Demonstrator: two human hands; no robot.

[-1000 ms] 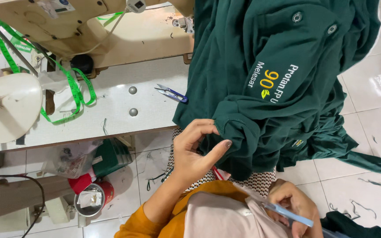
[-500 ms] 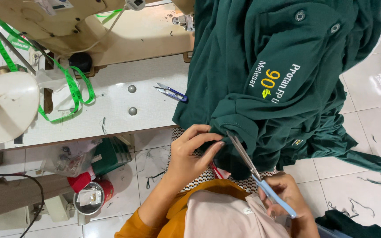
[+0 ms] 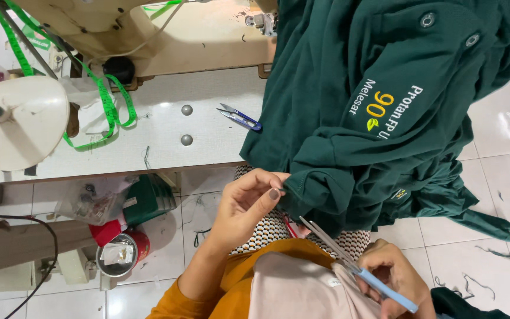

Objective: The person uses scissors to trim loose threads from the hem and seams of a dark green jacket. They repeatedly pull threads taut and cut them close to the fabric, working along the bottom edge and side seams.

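While your left hand (image 3: pixel 248 204) is pinching the green shirt's hem (image 3: pixel 302 192), your right hand (image 3: pixel 394 277) is gripping scissors (image 3: pixel 349 263); slipping risks nicking fabric.

Draped over the right end of the sewing table (image 3: pixel 166 145): a pile of garments (image 3: pixel 379 112), hanging off its front edge. Left of the pile, on the tabletop: thread snips (image 3: pixel 240 117); farther left, a measuring tape (image 3: pixel 110 109) beside the sewing machine (image 3: pixel 149 35) at the back edge. Below the front edge, on the floor: a tin can (image 3: pixel 119 257).

A garment sewing workshop. A cream industrial sewing machine (image 3: pixel 149 35) stands on the counter (image 3: pixel 166 139) with a green measuring tape (image 3: pixel 110 106) and thread snips (image 3: pixel 240 117). Dark green shirts (image 3: pixel 385 106) are heaped beside it, and thread scraps (image 3: pixel 473 283) litter the tiled floor.
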